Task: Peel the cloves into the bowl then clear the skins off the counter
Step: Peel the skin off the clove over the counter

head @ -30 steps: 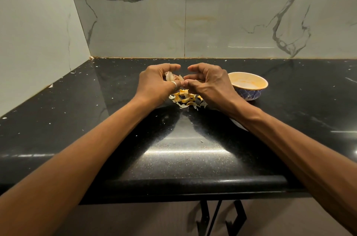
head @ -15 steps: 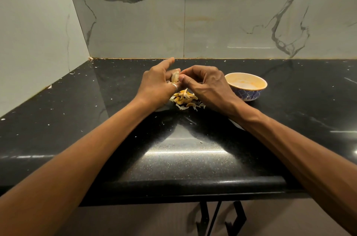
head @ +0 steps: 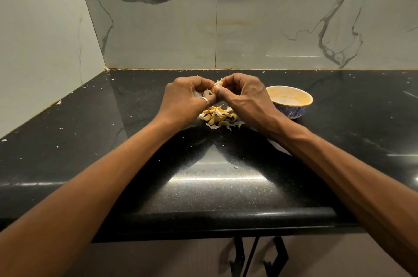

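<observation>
Both hands are raised just above the counter (head: 113, 140), fingertips meeting. The left hand (head: 185, 97) is curled, thumb and fingers pinching the clove (head: 217, 85); the right hand (head: 244, 97) is curled likewise, thumb pressed at the clove's lower end.

Clove: small, light and firm; its skin is papery, brittle and likely to tear in flakes; best hold is judged to be a steady pinch on the body while a nail lifts the flared tip.

A loose pile of skins (head: 220, 116) lies on the counter directly below the hands; the bowl (head: 291, 112) stands just right of the right hand, and whether it holds cloves cannot be told.

Against half a second ago: the left index finger, then pointing out, is now folded in; skin flares wider at the clove's top; pile and bowl are unmoved.
</observation>
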The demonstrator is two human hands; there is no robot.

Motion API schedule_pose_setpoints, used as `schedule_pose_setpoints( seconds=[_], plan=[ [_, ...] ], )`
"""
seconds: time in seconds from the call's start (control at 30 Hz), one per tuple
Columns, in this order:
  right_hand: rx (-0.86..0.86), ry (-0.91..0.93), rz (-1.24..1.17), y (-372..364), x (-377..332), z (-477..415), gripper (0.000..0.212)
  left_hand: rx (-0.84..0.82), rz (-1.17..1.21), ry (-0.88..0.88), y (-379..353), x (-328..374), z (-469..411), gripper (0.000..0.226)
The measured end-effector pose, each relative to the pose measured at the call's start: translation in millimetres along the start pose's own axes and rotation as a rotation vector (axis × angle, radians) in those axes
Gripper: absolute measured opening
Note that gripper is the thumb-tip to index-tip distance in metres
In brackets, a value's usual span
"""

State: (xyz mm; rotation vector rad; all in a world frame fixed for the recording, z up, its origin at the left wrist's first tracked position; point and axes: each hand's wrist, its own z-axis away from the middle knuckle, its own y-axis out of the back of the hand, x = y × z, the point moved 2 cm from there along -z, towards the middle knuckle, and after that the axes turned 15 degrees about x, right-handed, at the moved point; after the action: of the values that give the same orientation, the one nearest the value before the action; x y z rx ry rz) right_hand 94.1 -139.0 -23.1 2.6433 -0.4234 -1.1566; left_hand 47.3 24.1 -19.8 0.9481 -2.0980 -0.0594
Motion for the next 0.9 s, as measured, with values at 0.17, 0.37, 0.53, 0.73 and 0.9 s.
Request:
schedule_pose_setpoints(
  seconds=[0.17,0.37,0.53,0.73,0.9],
  plan=[
    [-0.040,-0.029,-0.067,-1,-1,0,0.018,0.057,-0.038,-0.015,4,2,0,0.023],
    [-0.041,-0.171,-0.231,1,-4,0,0.012,0.078,-0.022,0.006,3,5,1,0.021],
    [-0.050,-0.173,-0.258,-1,-2,1,0.014,0.071,-0.003,0.013,3,7,1,0.021],
    [-0.019,-0.165,-0.232,-2,-4,3,0.010,0.075,-0.020,-0.025,0,8,3,0.028],
    [0.012,-0.174,-0.189,-3,-3,5,0.013,0.070,-0.015,-0.062,-5,11,7,0.031]
  ],
)
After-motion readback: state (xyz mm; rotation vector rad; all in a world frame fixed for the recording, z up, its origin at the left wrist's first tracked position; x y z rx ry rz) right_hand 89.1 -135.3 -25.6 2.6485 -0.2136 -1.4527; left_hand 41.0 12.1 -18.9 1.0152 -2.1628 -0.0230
